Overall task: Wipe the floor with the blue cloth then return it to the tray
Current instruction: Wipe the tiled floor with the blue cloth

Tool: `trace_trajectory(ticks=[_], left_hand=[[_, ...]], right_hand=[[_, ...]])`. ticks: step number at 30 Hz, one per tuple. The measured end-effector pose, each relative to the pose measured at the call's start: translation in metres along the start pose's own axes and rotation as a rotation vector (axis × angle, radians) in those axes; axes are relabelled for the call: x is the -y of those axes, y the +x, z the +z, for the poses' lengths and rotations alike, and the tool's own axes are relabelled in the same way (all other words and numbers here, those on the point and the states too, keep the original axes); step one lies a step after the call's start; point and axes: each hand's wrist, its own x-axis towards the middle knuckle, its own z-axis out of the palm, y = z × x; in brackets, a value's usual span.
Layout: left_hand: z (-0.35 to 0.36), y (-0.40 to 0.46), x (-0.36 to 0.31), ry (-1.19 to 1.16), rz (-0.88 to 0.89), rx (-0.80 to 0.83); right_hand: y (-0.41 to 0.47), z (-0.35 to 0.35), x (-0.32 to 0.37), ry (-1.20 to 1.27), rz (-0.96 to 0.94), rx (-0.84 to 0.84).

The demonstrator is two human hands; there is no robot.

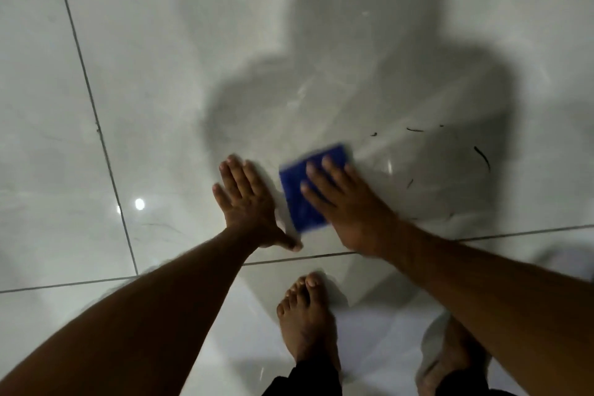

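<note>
The blue cloth (300, 194), folded into a rectangle, lies flat on the glossy white tile floor (160, 74) and looks blurred by motion. My right hand (345, 206) presses down on it with flat, spread fingers that cover its right half. My left hand (249, 202) rests palm-down on the bare tile just left of the cloth, fingers apart, thumb near the cloth's lower corner, holding nothing. No tray is in view.
My two bare feet (308, 315) stand on the tile below the hands, the right one (450, 360) partly behind my forearm. Dark hairs or threads (482, 154) lie to the right of the cloth. Grey grout lines (96, 125) cross the floor.
</note>
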Motion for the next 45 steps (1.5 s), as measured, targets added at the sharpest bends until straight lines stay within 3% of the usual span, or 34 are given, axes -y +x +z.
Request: trace_trajectory(ticks=[4,6,7,9,11,12,13,16,19,21,22,24,26,28,32,36,40,43,45], left_hand=[[0.001,-0.001,0.000,0.014,-0.005,0.002],[0.002,0.000,0.001,0.017,-0.015,0.004],[0.002,0.000,0.000,0.021,-0.014,0.003],[0.002,0.000,-0.001,0.030,-0.017,0.001],[-0.003,-0.002,-0.006,0.055,-0.041,0.005],[-0.006,-0.004,-0.010,0.072,-0.050,0.004],[-0.010,-0.007,-0.014,0.097,-0.043,-0.008],[-0.025,-0.008,-0.035,0.222,0.093,-0.088],[-0.038,0.001,-0.066,0.307,0.228,-0.144],[-0.039,0.007,-0.082,0.306,0.239,-0.111],[-0.036,0.009,-0.086,0.299,0.230,-0.099],[-0.031,0.014,-0.089,0.291,0.213,-0.094],[-0.031,0.014,-0.086,0.277,0.209,-0.084],[-0.033,0.015,-0.083,0.303,0.213,-0.082],[-0.033,0.013,-0.086,0.298,0.228,-0.093],[-0.032,0.014,-0.084,0.323,0.218,-0.099],[-0.030,0.018,-0.084,0.345,0.212,-0.113],[-0.033,0.017,-0.084,0.321,0.209,-0.111],[-0.033,0.016,-0.084,0.308,0.212,-0.104]], right_hand=[[-0.072,-0.004,-0.071,-0.122,-0.645,0.148],[-0.053,-0.011,-0.133,-0.195,-0.691,0.069],[-0.040,-0.014,-0.156,-0.219,-0.609,0.017],[-0.011,-0.017,-0.165,-0.206,-0.222,-0.094],[0.013,-0.014,-0.125,-0.091,0.255,-0.199],[0.012,-0.007,-0.097,-0.028,0.398,-0.217],[0.003,0.001,-0.065,0.000,0.406,-0.183],[-0.079,0.027,-0.005,-0.055,-0.065,-0.026],[-0.118,0.014,-0.062,-0.117,-0.558,0.098],[-0.096,0.004,-0.119,-0.198,-0.649,0.023],[-0.077,-0.001,-0.141,-0.216,-0.574,-0.042],[-0.032,-0.007,-0.159,-0.195,-0.223,-0.153],[0.004,-0.013,-0.134,-0.066,0.213,-0.205],[0.010,-0.007,-0.082,0.055,0.433,-0.220],[-0.077,0.013,0.026,0.175,0.258,-0.013],[-0.054,-0.003,-0.012,0.098,0.164,0.038],[0.034,-0.024,-0.075,0.076,0.410,-0.082],[0.018,-0.021,-0.045,0.178,0.546,-0.085],[-0.024,-0.013,-0.009,0.222,0.517,-0.025]])
